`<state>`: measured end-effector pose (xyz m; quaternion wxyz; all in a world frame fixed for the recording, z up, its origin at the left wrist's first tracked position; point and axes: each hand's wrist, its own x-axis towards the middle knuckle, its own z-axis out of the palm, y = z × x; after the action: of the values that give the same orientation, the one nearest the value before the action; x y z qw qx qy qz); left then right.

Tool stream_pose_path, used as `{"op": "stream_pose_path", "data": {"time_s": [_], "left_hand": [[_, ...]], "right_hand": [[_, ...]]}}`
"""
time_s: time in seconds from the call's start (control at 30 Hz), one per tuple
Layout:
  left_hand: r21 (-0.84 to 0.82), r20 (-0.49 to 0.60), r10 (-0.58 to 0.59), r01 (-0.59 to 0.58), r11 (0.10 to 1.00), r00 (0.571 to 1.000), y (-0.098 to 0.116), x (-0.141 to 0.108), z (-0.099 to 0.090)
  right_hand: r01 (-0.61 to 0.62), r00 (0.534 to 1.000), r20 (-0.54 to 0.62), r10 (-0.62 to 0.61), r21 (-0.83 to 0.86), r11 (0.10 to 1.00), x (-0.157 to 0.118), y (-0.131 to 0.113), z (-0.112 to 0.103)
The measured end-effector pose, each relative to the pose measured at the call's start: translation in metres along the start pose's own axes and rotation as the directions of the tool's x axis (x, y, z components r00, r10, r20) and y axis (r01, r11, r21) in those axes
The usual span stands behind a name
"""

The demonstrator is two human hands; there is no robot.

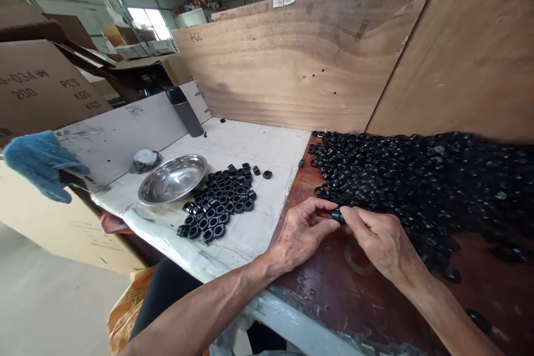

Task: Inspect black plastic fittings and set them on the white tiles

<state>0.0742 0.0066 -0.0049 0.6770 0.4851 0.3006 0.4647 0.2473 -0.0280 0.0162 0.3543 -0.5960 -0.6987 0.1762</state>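
Between my two hands is a small black ring-shaped nut (337, 215), held over the reddish-brown board. My left hand (301, 232) pinches it from the left with thumb and fingers. From the right, my right hand (377, 236) grips the same part, its thumb laid across it. Fingers cover much of the piece. Just beyond both hands spreads a large pile of loose black nuts (375, 172). On the white surface to the left, a group of black nuts (221, 197) sits close together, most with their holes facing up.
A shiny metal bowl (173, 179) stands left of the grouped nuts. Behind it are a wrapped white lump (145, 159) and a dark grey bottle (186, 112). Wooden panels (292, 67) wall off the back. A blue cloth (41, 162) hangs over the left side board, near cardboard boxes (37, 89).
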Motion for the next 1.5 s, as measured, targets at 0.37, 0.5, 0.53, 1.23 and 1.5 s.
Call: {"op": "stream_pose_path", "data": {"time_s": [0.37, 0.5, 0.53, 1.23, 1.5], "left_hand": [[0.016, -0.079, -0.011, 0.012, 1.0, 0.997, 0.007, 0.003, -0.003], [0.037, -0.051, -0.005, 0.006, 0.999, 0.999, 0.004, 0.003, -0.004], [0.032, -0.029, -0.005, 0.006, 0.999, 1.0, 0.003, 0.002, -0.004], [0.952, 0.227, 0.215, -0.263, 0.157, 0.95, 0.01, -0.01, -0.036], [0.91, 0.211, 0.121, -0.24, 0.337, 0.97, -0.023, 0.013, 0.003]], "right_hand": [[-0.094, 0.994, 0.073, 0.082, 0.177, 0.98, 0.002, -0.012, -0.004], [-0.118, 0.992, 0.06, 0.107, 0.219, 0.969, 0.003, -0.007, -0.002], [-0.128, 0.992, 0.046, 0.12, 0.255, 0.959, 0.003, -0.006, 0.0], [-0.165, 0.962, 0.17, 0.212, -0.253, 0.953, 0.008, 0.031, -0.019], [-0.072, 0.978, 0.167, 0.126, -0.298, 0.952, 0.007, 0.029, -0.011]]}}
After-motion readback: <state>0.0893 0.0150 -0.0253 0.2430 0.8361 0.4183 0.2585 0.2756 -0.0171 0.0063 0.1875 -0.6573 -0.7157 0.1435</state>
